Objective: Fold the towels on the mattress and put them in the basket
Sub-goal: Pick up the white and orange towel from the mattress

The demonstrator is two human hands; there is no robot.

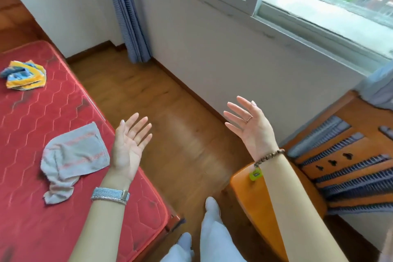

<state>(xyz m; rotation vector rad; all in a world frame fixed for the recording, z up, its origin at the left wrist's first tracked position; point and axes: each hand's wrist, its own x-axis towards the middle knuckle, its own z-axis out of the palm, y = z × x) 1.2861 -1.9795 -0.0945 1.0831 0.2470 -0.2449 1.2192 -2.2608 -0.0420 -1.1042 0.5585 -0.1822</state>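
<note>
One grey towel (74,153) close: lies just left of the left hand (129,144) (both hands spread, empty), right hand (248,125) well apart.

Crumpled grey towel (74,153) with pink stripes near the edge of the red quilted mattress (32,112), bunched yellow-and-blue towel (24,74) well apart, farther back.

The red quilted mattress (32,123) runs off the left and bottom edges. The orange slatted wooden bench (244,193) is cut by the right edge.
</note>
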